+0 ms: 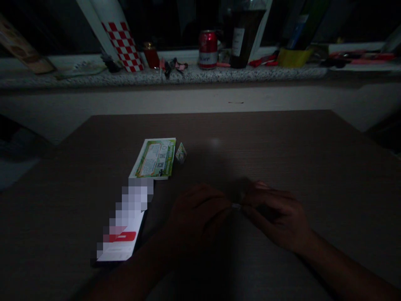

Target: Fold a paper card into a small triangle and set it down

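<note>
Both of my hands meet low over the dark wooden table (282,138). My left hand (197,215) and my right hand (275,215) have their fingers pinched together on a tiny pale object (236,206) between them; it is too small and dim to name. To the left of my hands lies a green and white printed leaflet (155,158). A small folded scrap (181,152) sits at its right edge. A long white card with a red mark (123,230) lies nearer me, left of my left forearm.
Behind the table runs a speckled stone sill (250,74) with a red can (208,49), a dark bottle (242,39), a red-and-white checked box (123,42), a yellow holder (293,57) and small clutter. The room is very dark.
</note>
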Motion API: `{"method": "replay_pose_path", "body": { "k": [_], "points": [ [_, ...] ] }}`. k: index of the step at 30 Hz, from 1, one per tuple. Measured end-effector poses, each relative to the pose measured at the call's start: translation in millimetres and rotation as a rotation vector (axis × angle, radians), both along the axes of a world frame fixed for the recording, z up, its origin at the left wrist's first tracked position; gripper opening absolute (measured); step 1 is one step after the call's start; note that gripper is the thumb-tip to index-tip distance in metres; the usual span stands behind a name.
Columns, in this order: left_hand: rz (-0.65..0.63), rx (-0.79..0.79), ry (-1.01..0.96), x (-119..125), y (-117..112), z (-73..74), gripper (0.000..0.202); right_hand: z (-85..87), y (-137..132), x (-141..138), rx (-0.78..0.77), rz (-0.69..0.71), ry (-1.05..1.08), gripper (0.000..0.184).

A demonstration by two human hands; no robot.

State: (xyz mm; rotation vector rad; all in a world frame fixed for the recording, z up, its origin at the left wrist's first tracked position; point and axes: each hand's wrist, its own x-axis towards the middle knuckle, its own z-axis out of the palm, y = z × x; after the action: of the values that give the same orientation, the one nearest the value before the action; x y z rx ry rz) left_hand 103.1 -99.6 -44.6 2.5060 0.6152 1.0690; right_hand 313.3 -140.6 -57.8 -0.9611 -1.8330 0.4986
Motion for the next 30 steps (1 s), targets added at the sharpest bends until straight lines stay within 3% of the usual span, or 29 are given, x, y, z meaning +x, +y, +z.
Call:
{"method": "replay_pose_path", "body": {
  "k": [9,17,24,30],
  "points": [
    [-0.133,-0.08,0.04,-2.5,2.7,-0.4,0.011,4.2,0.0,-0.8,-0.016,0.116,-0.062,0.015],
    [-0.23,-0.057,0.074,-2.7,5.2,0.1,0.011,8.1,0.9,-2.7,-0.052,0.181,-0.045,0.015],
    [-0.136,0.003,0.152,-1.3,-0.7,2.5,0.023,6.1,1.1,-3.6,-0.025,0.048,-0.055,0.013],
    [0.065,-0.267,0.102,-0.1,-8.0,0.8,0.045,1.9,-0.9,-0.3,-0.092,-0.144,-0.056,0.011]
  ]
}}
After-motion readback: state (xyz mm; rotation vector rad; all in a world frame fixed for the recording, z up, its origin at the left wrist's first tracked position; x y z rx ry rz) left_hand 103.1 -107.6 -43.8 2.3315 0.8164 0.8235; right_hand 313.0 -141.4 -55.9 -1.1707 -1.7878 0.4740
